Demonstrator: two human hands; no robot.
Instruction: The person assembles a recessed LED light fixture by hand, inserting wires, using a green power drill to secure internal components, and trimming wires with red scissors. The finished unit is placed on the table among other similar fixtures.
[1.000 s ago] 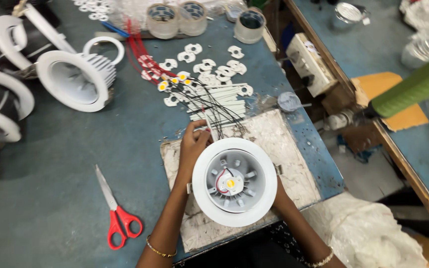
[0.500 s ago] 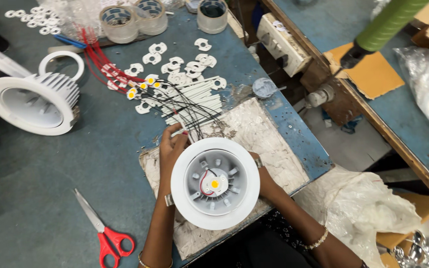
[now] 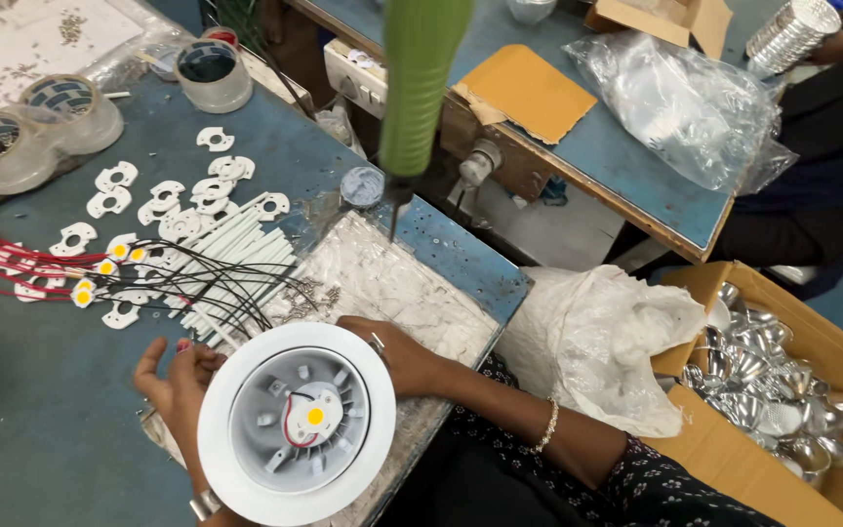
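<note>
Since half a second ago the view is swinging right, bringing the hanging green screwdriver (image 3: 420, 88) over the blue counter (image 3: 41, 420). Both hands are gripping the white downlight housing (image 3: 295, 422): left hand (image 3: 176, 383) cupping its left rim, right hand (image 3: 397, 353) behind its upper right. It is round, its open face tilting up toward the camera.

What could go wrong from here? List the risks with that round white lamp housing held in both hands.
1. The lamp housing juts past the table edge, carried only by the left hand and right hand; a slip could drop it.
2. The hanging green screwdriver points its bit just above the work pad; a raised hand might hit it.
3. Loose black wires lie close and could snag.
</note>
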